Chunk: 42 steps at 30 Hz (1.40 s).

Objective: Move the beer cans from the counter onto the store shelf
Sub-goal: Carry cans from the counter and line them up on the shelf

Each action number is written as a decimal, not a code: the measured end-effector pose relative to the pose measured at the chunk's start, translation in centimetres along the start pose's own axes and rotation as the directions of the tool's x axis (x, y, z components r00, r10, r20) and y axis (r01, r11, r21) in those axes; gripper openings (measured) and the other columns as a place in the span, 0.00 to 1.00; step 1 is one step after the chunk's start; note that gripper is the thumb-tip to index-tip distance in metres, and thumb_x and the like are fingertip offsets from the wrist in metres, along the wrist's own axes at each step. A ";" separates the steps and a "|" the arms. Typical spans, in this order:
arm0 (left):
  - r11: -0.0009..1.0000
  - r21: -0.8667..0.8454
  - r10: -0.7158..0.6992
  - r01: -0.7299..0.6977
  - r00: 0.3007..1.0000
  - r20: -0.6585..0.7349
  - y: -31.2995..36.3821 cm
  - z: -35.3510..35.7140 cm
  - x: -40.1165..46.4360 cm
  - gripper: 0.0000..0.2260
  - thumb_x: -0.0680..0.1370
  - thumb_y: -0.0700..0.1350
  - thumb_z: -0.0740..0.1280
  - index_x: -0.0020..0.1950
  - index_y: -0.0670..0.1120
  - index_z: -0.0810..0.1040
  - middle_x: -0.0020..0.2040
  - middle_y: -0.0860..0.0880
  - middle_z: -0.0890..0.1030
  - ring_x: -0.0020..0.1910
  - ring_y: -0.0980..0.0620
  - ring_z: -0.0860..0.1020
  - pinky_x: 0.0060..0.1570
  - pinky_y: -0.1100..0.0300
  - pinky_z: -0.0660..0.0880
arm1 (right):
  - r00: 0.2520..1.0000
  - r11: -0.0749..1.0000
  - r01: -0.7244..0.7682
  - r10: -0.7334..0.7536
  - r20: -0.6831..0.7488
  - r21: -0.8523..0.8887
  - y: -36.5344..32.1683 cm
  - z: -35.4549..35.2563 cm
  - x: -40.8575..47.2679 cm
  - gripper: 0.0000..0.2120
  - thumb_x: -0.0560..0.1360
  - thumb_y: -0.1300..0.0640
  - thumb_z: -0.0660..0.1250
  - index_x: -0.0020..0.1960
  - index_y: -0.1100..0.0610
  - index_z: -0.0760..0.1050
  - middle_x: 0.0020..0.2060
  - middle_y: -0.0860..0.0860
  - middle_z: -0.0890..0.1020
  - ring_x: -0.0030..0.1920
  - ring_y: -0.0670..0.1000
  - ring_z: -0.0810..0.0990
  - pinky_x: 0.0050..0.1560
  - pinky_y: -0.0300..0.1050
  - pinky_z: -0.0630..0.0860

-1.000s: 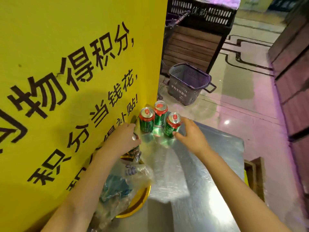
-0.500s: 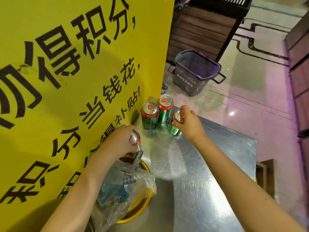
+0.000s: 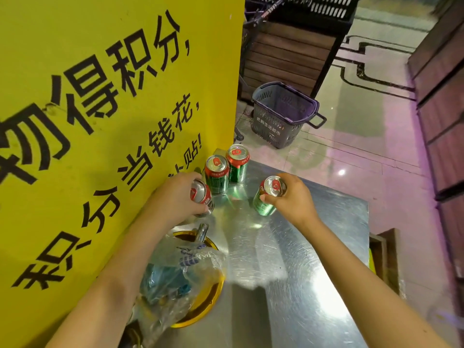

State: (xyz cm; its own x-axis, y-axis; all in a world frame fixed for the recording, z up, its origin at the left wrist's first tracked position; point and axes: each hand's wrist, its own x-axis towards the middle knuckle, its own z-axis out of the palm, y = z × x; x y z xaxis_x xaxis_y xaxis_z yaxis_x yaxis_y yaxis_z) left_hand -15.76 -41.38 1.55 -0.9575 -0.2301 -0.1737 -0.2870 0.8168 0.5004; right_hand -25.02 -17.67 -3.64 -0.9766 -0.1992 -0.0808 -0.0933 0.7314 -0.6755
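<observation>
Left hand: the left hand (image 3: 179,197) gripped a red-and-green aluminium beer can (image 3: 202,198), tilted, beside the yellow sign wall with black lettering (image 3: 100,121).
Right hand: the right hand (image 3: 292,199) curled round a second red-and-green beer can (image 3: 268,195), apparently lifted off the counter.
Counter: the shiny steel counter (image 3: 301,259) held two upright red-and-green cans (image 3: 227,168), touching, at 12 o'clock from the hands.
Floor: a grey plastic shopping basket (image 3: 283,114) stood at 1 o'clock.

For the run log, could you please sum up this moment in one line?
left hand: grips can | right hand: grips tilted can | two cans upright on counter | shelf: unseen
</observation>
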 end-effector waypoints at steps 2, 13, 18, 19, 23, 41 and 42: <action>0.999 -0.030 0.025 -0.027 0.998 -0.050 1.2 -0.8 -0.8 0.33 0.64 0.48 0.78 0.67 0.50 0.70 0.61 0.50 0.77 0.54 0.51 0.75 0.50 0.59 0.73 | 0.999 0.998 -0.001 0.003 -0.032 0.067 -0.3 -1.2 -1.6 0.23 0.63 0.50 0.78 0.54 0.53 0.75 0.50 0.52 0.78 0.49 0.52 0.77 0.46 0.44 0.72; 0.961 -0.199 0.121 -0.191 0.940 -0.319 9.0 -3.1 -12.9 0.27 0.63 0.49 0.78 0.60 0.52 0.74 0.50 0.55 0.78 0.49 0.54 0.78 0.45 0.63 0.75 | 0.993 0.917 0.075 -0.035 -0.109 0.392 -1.3 -8.4 -13.1 0.25 0.61 0.55 0.79 0.57 0.52 0.76 0.51 0.49 0.80 0.48 0.45 0.78 0.48 0.41 0.75; 0.891 -0.442 -0.051 -0.107 0.943 -0.330 11.9 -1.9 -20.8 0.21 0.64 0.46 0.78 0.53 0.55 0.75 0.44 0.60 0.79 0.41 0.64 0.79 0.40 0.64 0.77 | 0.988 0.845 0.153 -0.147 -0.053 0.512 -1.3 -11.4 -18.5 0.17 0.62 0.58 0.79 0.49 0.49 0.80 0.46 0.47 0.83 0.41 0.36 0.79 0.39 0.26 0.73; 0.873 -0.478 -0.080 -0.099 0.937 -0.341 12.3 -1.4 -22.5 0.21 0.64 0.46 0.78 0.53 0.55 0.75 0.44 0.60 0.79 0.41 0.64 0.78 0.40 0.65 0.76 | 0.985 0.827 0.164 -0.171 -0.037 0.538 -1.2 -12.0 -19.7 0.16 0.63 0.59 0.79 0.48 0.48 0.80 0.46 0.47 0.83 0.41 0.35 0.79 0.39 0.26 0.73; 0.846 -0.529 -0.191 -0.070 0.885 -0.424 13.2 1.3 -29.2 0.21 0.63 0.48 0.78 0.52 0.54 0.76 0.47 0.57 0.79 0.46 0.58 0.79 0.46 0.60 0.77 | 0.957 0.774 0.188 -0.282 0.064 0.604 -0.6 -13.8 -24.3 0.16 0.63 0.61 0.78 0.49 0.51 0.80 0.46 0.47 0.83 0.42 0.38 0.80 0.41 0.29 0.76; 0.650 -0.736 -0.751 0.189 0.310 -0.583 9.9 9.4 -65.9 0.19 0.59 0.52 0.79 0.47 0.57 0.78 0.43 0.59 0.82 0.43 0.61 0.81 0.41 0.63 0.79 | 0.324 0.640 0.295 -0.765 0.556 0.709 -7.5 -5.7 -47.5 0.25 0.56 0.50 0.80 0.51 0.50 0.80 0.49 0.50 0.83 0.49 0.45 0.82 0.48 0.36 0.77; 0.630 -0.749 -0.773 0.203 0.256 -0.581 9.7 9.7 -68.0 0.20 0.60 0.50 0.80 0.48 0.56 0.78 0.43 0.58 0.82 0.43 0.61 0.81 0.43 0.63 0.79 | 0.277 0.630 0.304 -0.776 0.567 0.714 -8.4 -4.9 -49.3 0.25 0.55 0.49 0.79 0.51 0.49 0.80 0.50 0.50 0.82 0.49 0.45 0.81 0.48 0.36 0.76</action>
State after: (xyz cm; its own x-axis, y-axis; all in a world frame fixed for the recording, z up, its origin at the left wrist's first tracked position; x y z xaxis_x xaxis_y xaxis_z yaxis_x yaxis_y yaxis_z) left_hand 46.88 -12.67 9.97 -0.0391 -0.9974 0.0613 -0.3952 0.0718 0.9158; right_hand 22.93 -10.79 9.60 -0.0879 -0.9924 0.0862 -0.2179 -0.0653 -0.9738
